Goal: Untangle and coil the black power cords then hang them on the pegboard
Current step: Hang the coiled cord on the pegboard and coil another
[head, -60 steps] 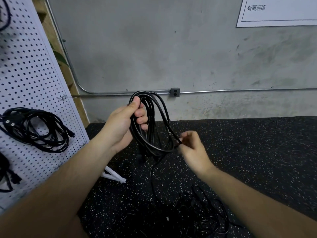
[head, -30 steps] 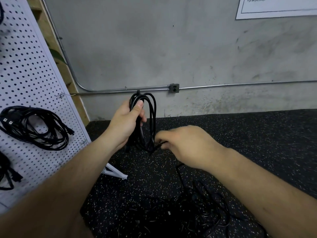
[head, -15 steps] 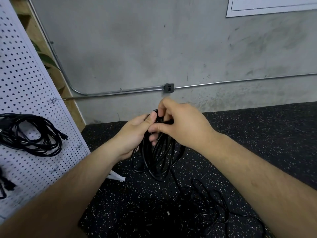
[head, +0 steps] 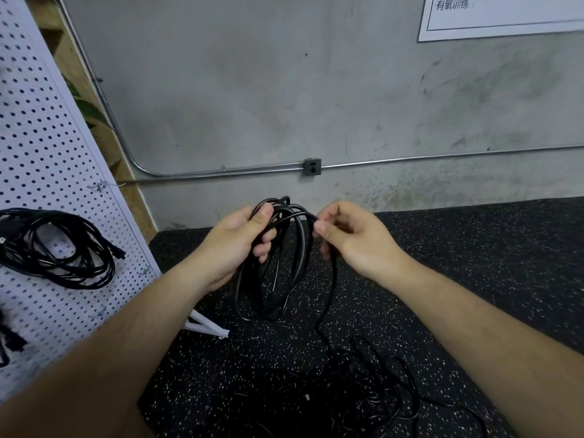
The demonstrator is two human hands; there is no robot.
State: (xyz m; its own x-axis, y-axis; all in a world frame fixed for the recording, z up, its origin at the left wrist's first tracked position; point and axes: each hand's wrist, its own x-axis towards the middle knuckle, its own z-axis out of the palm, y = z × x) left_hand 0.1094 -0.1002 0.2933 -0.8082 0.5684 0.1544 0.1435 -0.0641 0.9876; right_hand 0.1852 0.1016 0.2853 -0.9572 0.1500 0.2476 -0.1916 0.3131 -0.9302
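Two hands hold one black cord: the left hand [head: 235, 245] grips the coil [head: 271, 263] at its top. The right hand [head: 350, 238] pinches a strand, seemingly between thumb and forefinger. A tangle [head: 363, 384] lies on the floor [head: 474, 263].

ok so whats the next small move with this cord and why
Probably slide the right hand down the trailing strand and bring up another loop. The left hand grips the coil, yet the strand the right hand pinches runs down into the tangle on the floor.
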